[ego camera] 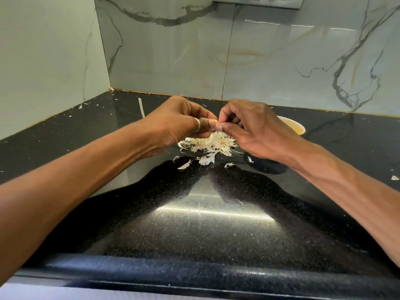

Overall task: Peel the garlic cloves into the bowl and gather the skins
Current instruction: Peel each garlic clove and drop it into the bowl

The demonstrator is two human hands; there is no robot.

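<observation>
The curled fingers point(225, 127) of both hands meet at a small garlic clove point(214, 122), thumb and forefinger tips of each pinching it from either side; the other fingers are folded in. The left hand point(177, 122), with a ring point(197, 124) on its thumb, and the right hand point(255, 131) are raised side by side, forearms reaching in from the near corners. Just below the clove a heap of skins point(207, 146) lies on the black bench point(194, 224). The bowl point(296, 126) stands behind the right hand, partly hidden.

Skin pile point(207, 146) on counter point(194, 213); bowl point(299, 126) right of pile, nearer wall point(173, 50).
</observation>
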